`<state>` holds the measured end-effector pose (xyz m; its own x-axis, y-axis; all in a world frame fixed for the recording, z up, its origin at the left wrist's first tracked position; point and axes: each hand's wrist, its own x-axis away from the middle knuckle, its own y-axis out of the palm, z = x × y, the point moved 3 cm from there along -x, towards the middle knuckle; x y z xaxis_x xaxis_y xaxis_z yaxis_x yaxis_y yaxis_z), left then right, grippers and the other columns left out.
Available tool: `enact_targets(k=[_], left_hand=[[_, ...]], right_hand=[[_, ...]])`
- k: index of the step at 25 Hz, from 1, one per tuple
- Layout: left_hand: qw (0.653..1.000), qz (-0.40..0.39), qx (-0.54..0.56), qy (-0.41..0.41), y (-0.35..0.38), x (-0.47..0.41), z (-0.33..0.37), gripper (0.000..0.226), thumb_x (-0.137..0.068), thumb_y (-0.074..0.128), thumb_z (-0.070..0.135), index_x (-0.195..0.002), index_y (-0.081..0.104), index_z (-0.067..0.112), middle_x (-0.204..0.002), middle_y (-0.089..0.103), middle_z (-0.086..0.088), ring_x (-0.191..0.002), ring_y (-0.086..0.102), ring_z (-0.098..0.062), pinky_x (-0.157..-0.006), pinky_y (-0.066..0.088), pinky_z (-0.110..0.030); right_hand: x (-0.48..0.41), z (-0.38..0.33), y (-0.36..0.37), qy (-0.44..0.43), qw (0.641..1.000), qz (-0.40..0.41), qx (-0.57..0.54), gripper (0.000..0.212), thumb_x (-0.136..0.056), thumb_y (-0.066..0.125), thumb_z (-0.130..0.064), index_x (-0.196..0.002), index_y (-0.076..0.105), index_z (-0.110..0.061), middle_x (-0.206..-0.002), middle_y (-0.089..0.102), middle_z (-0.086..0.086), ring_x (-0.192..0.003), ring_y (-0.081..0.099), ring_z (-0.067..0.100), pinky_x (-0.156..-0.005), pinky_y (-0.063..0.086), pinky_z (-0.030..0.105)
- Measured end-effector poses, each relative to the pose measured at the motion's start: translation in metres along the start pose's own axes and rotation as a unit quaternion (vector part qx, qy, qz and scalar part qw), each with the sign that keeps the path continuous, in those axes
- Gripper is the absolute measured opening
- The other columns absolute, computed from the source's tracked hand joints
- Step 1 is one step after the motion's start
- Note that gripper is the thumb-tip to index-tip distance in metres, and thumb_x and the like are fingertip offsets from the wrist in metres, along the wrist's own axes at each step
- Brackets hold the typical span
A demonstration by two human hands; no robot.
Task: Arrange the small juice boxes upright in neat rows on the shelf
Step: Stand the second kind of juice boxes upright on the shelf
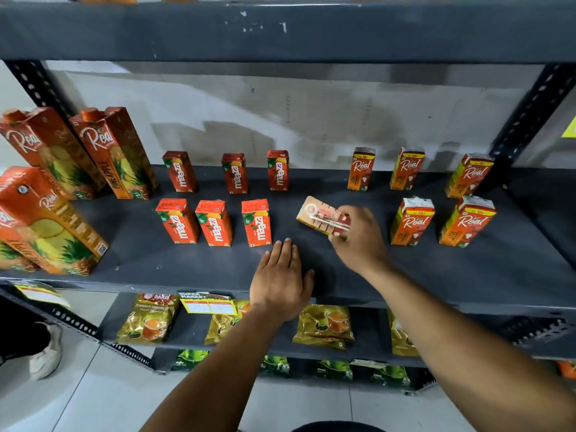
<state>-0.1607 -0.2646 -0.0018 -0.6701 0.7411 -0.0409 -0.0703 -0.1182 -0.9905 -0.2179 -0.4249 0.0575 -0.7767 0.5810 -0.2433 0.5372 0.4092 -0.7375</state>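
My right hand (pixel 361 238) grips a small Real juice box (pixel 321 218) that is tilted on its side just above the dark shelf (pixel 343 275), between the two groups. My left hand (pixel 280 282) lies flat on the shelf's front part, fingers apart, holding nothing. Left of the held box, small orange Maaza boxes stand upright in two rows of three: a back row (pixel 234 173) and a front row (pixel 214 222). On the right, small Real boxes stand upright, three at the back (pixel 406 169) and two in front (pixel 412 222).
Tall Real pineapple cartons (pixel 115 154) lean at the shelf's left end. The shelf above (pixel 280 32) overhangs closely. Slotted uprights (pixel 526 120) frame the sides. Tea packets (pixel 324 325) lie on the lower shelf. A shoe (pixel 46 353) shows on the floor at left.
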Motion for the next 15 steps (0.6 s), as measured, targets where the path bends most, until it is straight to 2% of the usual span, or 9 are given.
enact_targets(k=[2, 4, 5, 7, 9, 10, 12, 15], left_hand=[[1.000, -0.005, 0.001, -0.001, 0.000, 0.000, -0.001, 0.070, -0.097, 0.015, 0.051, -0.151, 0.012, 0.006, -0.162, 0.008, -0.010, -0.149, 0.003, -0.024, -0.121, 0.005, -0.037], [1.000, -0.007, 0.003, 0.001, 0.000, -0.001, -0.001, 0.071, -0.097, 0.015, 0.052, -0.151, 0.012, 0.006, -0.162, 0.007, -0.011, -0.149, 0.002, -0.024, -0.121, 0.005, -0.038], [1.000, -0.008, 0.005, 0.001, 0.000, 0.000, 0.000, 0.071, -0.097, 0.015, 0.052, -0.151, 0.012, 0.006, -0.162, 0.007, -0.011, -0.149, 0.002, -0.024, -0.121, 0.005, -0.038], [1.000, -0.009, 0.007, 0.000, 0.000, 0.001, 0.000, 0.071, -0.097, 0.014, 0.052, -0.151, 0.012, 0.006, -0.162, 0.007, -0.011, -0.149, 0.002, -0.024, -0.121, 0.005, -0.038], [1.000, -0.011, 0.008, -0.004, -0.001, 0.001, 0.001, 0.071, -0.097, 0.015, 0.052, -0.151, 0.011, 0.006, -0.162, 0.007, -0.011, -0.149, 0.002, -0.024, -0.121, 0.004, -0.037], [1.000, -0.011, 0.009, -0.006, -0.002, 0.001, 0.001, 0.071, -0.097, 0.015, 0.052, -0.151, 0.011, 0.006, -0.162, 0.007, -0.011, -0.149, 0.002, -0.024, -0.121, 0.004, -0.037], [1.000, -0.010, 0.011, -0.006, -0.003, 0.002, 0.002, 0.070, -0.097, 0.016, 0.051, -0.151, 0.011, 0.006, -0.162, 0.007, -0.010, -0.149, 0.002, -0.024, -0.121, 0.004, -0.037], [1.000, -0.009, 0.010, -0.008, -0.003, 0.002, 0.002, 0.070, -0.097, 0.016, 0.051, -0.151, 0.011, 0.006, -0.162, 0.007, -0.011, -0.149, 0.002, -0.024, -0.121, 0.004, -0.038]], right_hand=[[-0.009, -0.014, -0.021, -0.096, 0.992, -0.003, 0.082, 0.052, -0.081, 0.062, -0.001, -0.130, 0.053, -0.013, -0.130, 0.048, 0.009, -0.118, 0.050, 0.026, -0.091, 0.048, 0.035], [-0.021, -0.033, -0.045, -0.223, 0.951, -0.041, 0.209, 0.055, -0.081, 0.059, 0.003, -0.133, 0.052, -0.012, -0.131, 0.048, 0.009, -0.123, 0.044, 0.028, -0.091, 0.048, 0.040], [-0.028, -0.041, -0.054, -0.288, 0.913, -0.062, 0.282, 0.053, -0.080, 0.061, 0.001, -0.130, 0.054, -0.013, -0.129, 0.050, 0.009, -0.124, 0.044, 0.029, -0.089, 0.049, 0.042], [-0.039, -0.047, -0.062, -0.403, 0.814, -0.099, 0.407, 0.043, -0.079, 0.063, -0.006, -0.121, 0.059, -0.014, -0.124, 0.054, 0.009, -0.120, 0.047, 0.030, -0.086, 0.048, 0.044], [-0.042, -0.041, -0.058, -0.480, 0.715, -0.135, 0.490, 0.029, -0.083, 0.060, -0.011, -0.111, 0.062, -0.017, -0.115, 0.057, 0.008, -0.111, 0.052, 0.029, -0.085, 0.048, 0.044], [-0.042, -0.036, -0.056, -0.500, 0.681, -0.151, 0.514, 0.025, -0.086, 0.057, -0.012, -0.109, 0.063, -0.018, -0.112, 0.057, 0.008, -0.108, 0.053, 0.029, -0.084, 0.048, 0.043], [-0.039, -0.030, -0.055, -0.522, 0.647, -0.168, 0.530, 0.025, -0.089, 0.056, -0.013, -0.112, 0.062, -0.020, -0.113, 0.056, 0.009, -0.106, 0.053, 0.029, -0.084, 0.047, 0.043], [-0.037, -0.033, -0.062, -0.541, 0.645, -0.171, 0.512, 0.035, -0.089, 0.053, -0.012, -0.123, 0.055, -0.020, -0.119, 0.057, 0.010, -0.111, 0.054, 0.030, -0.084, 0.048, 0.044]])
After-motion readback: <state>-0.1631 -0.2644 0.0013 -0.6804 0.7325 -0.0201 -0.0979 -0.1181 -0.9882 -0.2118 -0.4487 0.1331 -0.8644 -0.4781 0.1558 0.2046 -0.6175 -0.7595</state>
